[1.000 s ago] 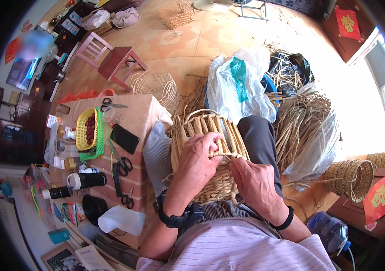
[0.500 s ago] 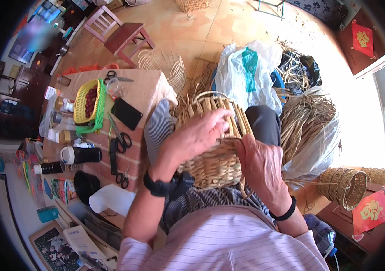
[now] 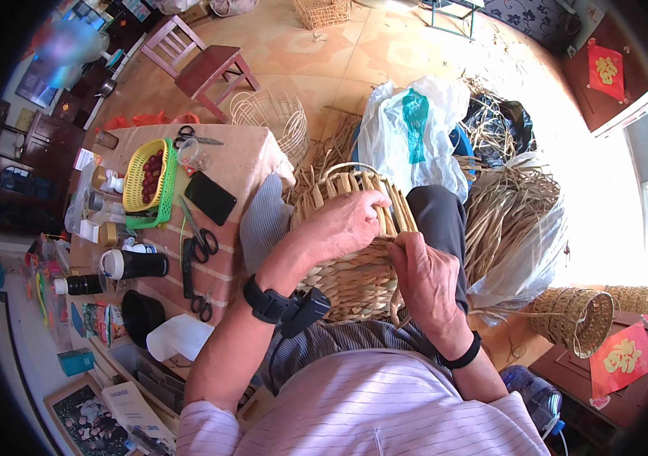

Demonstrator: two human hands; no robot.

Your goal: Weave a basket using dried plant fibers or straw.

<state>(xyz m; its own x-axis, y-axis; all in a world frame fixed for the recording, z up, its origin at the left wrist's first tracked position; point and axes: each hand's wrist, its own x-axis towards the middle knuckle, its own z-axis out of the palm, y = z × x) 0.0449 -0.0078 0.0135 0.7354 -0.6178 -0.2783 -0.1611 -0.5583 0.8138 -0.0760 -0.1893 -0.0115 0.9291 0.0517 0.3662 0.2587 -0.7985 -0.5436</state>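
Tiled floor [image 3: 324, 68] spans the upper frame above a woven basket [image 3: 354, 285] at centre, the right hand [image 3: 429, 281] pinching its weave between closed fingers [image 3: 407, 247], the left hand [image 3: 347, 224] curled over its upright stakes [image 3: 404, 216], its exact grip unclear.

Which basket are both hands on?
The half-woven basket at centre: right hand pinches its edge, left hand lies over its stakes. No hand touches the open-frame basket by the table or the baskets at right and top.
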